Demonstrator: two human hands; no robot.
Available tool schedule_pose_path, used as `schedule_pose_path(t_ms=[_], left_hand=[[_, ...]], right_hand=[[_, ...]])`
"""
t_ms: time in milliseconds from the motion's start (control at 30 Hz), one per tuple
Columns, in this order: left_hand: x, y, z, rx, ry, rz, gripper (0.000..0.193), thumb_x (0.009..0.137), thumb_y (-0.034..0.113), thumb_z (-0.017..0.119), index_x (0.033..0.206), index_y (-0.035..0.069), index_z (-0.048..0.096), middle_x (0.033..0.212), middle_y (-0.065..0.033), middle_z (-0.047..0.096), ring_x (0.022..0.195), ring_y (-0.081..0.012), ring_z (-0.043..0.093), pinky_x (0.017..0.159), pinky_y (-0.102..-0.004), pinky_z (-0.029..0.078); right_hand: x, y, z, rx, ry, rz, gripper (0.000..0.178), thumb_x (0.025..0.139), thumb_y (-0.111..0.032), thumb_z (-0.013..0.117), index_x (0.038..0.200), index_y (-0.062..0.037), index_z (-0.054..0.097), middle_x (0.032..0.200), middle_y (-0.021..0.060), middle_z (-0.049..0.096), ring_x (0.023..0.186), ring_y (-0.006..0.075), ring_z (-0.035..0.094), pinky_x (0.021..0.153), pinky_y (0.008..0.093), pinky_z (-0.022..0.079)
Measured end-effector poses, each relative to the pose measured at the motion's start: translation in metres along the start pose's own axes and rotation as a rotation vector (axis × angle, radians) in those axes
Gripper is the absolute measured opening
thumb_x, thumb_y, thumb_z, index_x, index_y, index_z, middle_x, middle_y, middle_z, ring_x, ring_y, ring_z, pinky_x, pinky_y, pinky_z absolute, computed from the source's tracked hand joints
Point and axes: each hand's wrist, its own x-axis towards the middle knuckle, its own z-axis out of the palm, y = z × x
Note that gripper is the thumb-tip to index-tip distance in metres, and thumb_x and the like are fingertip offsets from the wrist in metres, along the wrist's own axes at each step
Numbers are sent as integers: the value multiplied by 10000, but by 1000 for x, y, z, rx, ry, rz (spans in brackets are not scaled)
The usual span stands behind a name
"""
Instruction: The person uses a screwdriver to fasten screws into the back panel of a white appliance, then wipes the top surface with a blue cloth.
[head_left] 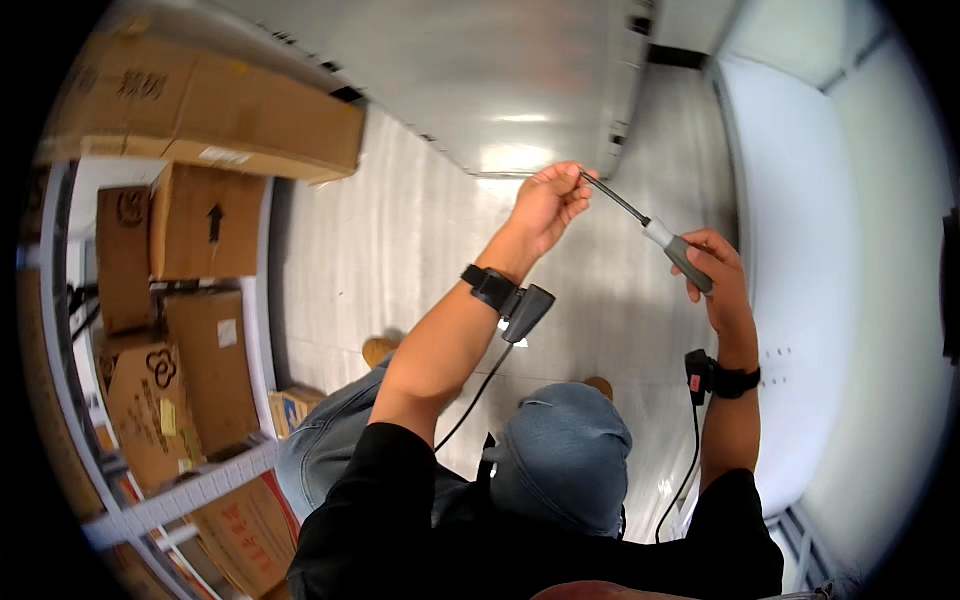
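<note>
My right hand is wrapped round the grey handle of a screwdriver. The dark shaft slants up and leftward, away from that hand. At its tip my left hand has its thumb and fingers pinched together. Whether those fingers grip the tip itself or some small piece on it is too small to tell. Just beyond my left hand stands a large pale grey cabinet-like body with a shiny surface, and the fingers show against its near end.
To the left, a metal shelf rack bears several cardboard boxes. A long carton juts out at the top left. A white panel runs along the right. Cables hang from the black devices strapped to both wrists. Below is a light floor.
</note>
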Motion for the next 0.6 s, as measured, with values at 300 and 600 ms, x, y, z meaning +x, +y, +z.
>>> schedule_pose_path(t_ms=[300,600], left_hand=[[-93,60,-18,23,56,99,137,954,103,483,991,0,566,976,-100,635,763,-121,621,722,-227,555],[-118,157,-24,-87,46,43,151,965,139,468,1001,15,547,959,-85,618,752,-121,585,699,-227,540]], right_hand=[[-44,-74,73,-159,-119,30,204,871,-206,533,969,-37,591,702,55,593,449,60,426,413,207,342],[-53,-179,167,-363,-101,32,224,832,-174,593,1011,-47,548,717,43,572,481,70,448,427,214,359]])
